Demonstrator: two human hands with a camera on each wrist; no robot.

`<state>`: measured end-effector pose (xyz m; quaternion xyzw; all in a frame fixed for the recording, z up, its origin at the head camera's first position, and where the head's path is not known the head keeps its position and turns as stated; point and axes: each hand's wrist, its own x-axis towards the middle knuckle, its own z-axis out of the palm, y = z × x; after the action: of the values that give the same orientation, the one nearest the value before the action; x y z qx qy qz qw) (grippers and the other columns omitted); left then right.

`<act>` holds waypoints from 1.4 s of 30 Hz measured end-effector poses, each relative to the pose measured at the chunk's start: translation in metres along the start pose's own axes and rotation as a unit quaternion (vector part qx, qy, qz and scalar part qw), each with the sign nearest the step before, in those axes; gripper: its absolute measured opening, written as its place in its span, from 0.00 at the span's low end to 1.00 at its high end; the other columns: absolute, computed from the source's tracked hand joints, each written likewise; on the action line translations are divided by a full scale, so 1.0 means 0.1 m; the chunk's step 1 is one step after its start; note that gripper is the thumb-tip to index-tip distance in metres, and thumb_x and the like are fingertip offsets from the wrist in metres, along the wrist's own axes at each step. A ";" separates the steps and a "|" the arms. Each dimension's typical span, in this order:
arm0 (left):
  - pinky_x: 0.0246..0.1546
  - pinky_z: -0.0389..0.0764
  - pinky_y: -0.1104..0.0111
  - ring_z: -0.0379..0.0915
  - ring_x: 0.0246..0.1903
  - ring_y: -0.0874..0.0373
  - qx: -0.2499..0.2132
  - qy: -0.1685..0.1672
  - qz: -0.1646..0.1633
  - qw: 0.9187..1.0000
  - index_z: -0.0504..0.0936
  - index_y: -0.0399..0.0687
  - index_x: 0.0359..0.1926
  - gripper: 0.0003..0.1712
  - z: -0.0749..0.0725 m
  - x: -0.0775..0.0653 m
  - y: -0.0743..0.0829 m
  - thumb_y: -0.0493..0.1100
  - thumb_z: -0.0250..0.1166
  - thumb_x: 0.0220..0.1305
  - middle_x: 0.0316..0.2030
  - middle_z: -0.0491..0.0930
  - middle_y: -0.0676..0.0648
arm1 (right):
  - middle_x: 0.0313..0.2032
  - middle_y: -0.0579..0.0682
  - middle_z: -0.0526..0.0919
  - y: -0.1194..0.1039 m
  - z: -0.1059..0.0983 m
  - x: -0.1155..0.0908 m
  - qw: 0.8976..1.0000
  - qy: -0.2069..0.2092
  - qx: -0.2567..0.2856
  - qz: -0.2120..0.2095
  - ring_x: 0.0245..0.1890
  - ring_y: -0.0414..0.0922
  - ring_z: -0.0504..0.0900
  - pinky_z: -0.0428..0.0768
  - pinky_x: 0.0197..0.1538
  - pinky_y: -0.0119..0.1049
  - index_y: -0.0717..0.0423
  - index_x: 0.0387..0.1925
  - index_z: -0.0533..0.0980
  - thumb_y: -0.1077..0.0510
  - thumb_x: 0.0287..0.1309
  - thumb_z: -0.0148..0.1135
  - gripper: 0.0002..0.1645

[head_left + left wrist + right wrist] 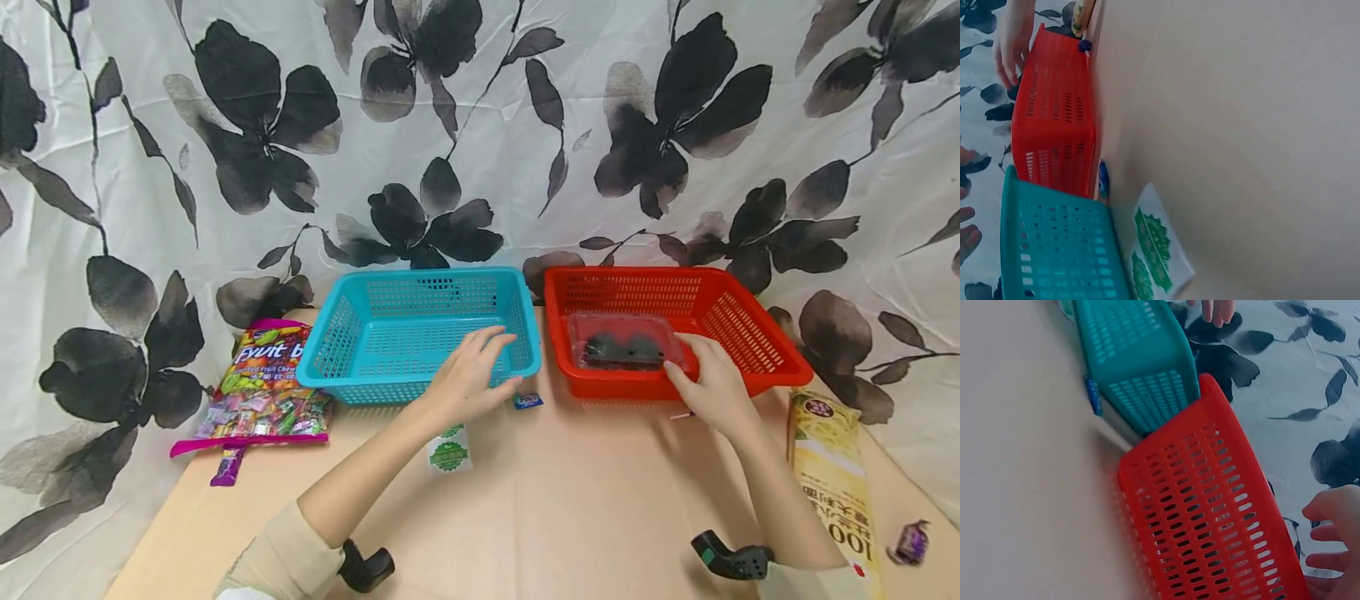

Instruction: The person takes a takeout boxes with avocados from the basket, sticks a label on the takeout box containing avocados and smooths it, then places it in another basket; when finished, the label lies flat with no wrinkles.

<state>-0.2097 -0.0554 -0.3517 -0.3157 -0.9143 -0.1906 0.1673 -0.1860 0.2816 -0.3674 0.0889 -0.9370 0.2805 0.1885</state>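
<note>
A clear plastic box (626, 342) with dark round items inside lies in the red basket (615, 390). My right hand (708, 379) is over that basket's front right part, its fingertips and thumb right at the box's right end. In the right wrist view the right hand (1338, 540) has its fingers apart, and the basket wall (1200, 506) hides the box. My left hand (472, 375) hovers over the front right rim of the blue basket (375, 392), fingers loosely spread and holding nothing. No contents show in the blue basket.
A bag of fruit chews (262, 392) lies left of the blue basket, a purple-wrapped candy (227, 467) before it. A white-and-green packet (450, 454) and small blue packet (528, 401) lie in front. At right are a yellow noodle bag (828, 475) and another purple candy (911, 543).
</note>
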 end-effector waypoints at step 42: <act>0.57 0.63 0.58 0.49 0.62 0.51 -0.078 -0.232 -0.070 0.967 0.58 0.52 0.63 0.34 0.70 1.29 0.69 0.55 0.56 0.58 0.63 0.54 0.45 | 0.56 0.70 0.57 0.50 0.15 0.71 0.983 -0.168 0.019 0.077 0.55 0.63 0.56 0.56 0.55 0.63 0.68 0.59 0.57 0.51 0.59 0.49 0.33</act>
<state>-0.2750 0.0928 -0.3413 -0.2988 -0.9302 -0.1943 -0.0884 -0.2694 0.3102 -0.3750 0.0659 -0.9539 0.2929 0.0046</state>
